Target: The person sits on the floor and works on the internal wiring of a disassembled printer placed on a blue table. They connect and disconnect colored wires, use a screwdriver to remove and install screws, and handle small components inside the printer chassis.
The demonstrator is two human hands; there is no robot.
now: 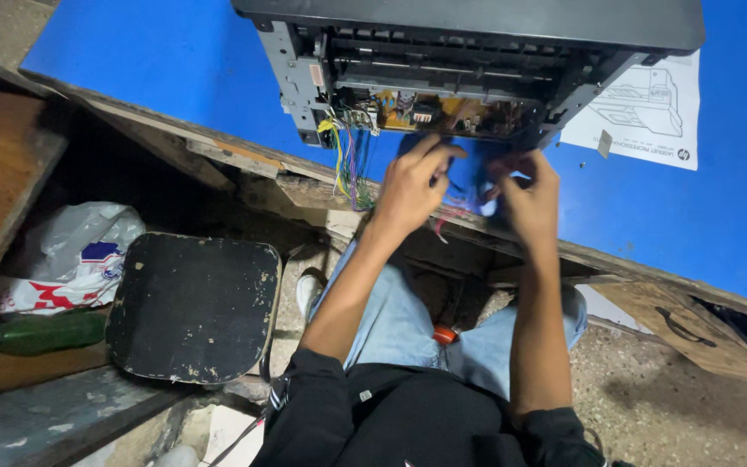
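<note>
At the bottom of the frame sit the person's black sleeves and light-blue jeans, with a worn black stool seat (194, 307) at lower left and a green bottle (41, 333) and a crumpled plastic bag (75, 251) beside it. Both forearms reach up to the middle of the frame, over the rough wooden edge of the blue table (157, 60). The left hand (412, 186) has its fingers curled, thumb and fingertips pressed together on something thin just below the machine — probably one of the wires, though the blur keeps me from being sure. The right hand (525, 195) is likewise bunched, its grip closed in a pinch near the same spot; what it holds I cannot tell.

Just beyond them, at top centre, an opened printer (477, 60) rests on the table with its circuit board (443, 112) exposed and a bundle of coloured wires (349, 160) hanging over the edge. The wires look light, limp and easily strained — best held near their connectors, not mid-strand. A printed paper sheet (646, 108) lies at upper right.
</note>
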